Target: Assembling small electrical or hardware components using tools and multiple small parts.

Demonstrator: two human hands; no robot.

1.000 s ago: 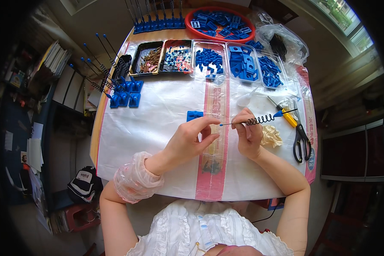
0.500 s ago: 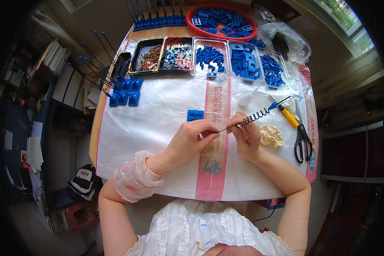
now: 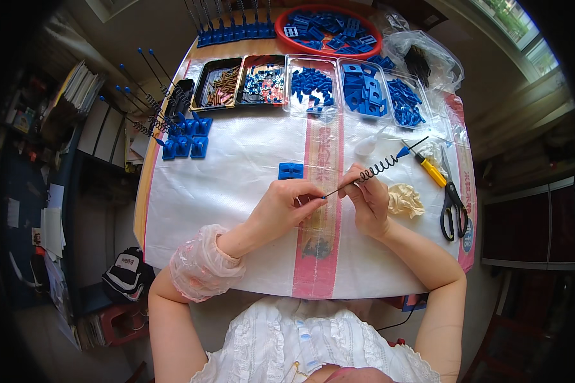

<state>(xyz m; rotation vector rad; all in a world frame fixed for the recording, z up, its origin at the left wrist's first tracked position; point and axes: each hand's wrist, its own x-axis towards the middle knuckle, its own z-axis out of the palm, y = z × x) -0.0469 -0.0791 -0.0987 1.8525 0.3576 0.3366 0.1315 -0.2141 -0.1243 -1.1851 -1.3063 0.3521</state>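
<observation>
My left hand [image 3: 291,201] is closed in a pinch on the small blue tip [image 3: 324,197] of a black spring rod [image 3: 378,168]. My right hand [image 3: 369,203] grips the same rod with thumb and fingers, just below its coil. Beyond the coil, a blue cone [image 3: 403,152] sits on the rod, and the bare end sticks out past it. The rod slants up to the right above the table. A blue square base [image 3: 291,171] lies just beyond my left hand. Beside my right hand is a crumpled cream-coloured piece [image 3: 405,200].
Trays of screws [image 3: 224,86], nuts [image 3: 264,83] and blue parts [image 3: 312,86] line the back. Behind them stands a red basin [image 3: 380,45] of blue pieces. Finished-looking spring rods on blue bases [image 3: 184,137] stand at left. Scissors [image 3: 452,214] and a yellow-handled tool [image 3: 432,172] lie right.
The coil end of the rod has tilted slightly away from me. Both hands keep their holds, and the whole view has shifted a little.
</observation>
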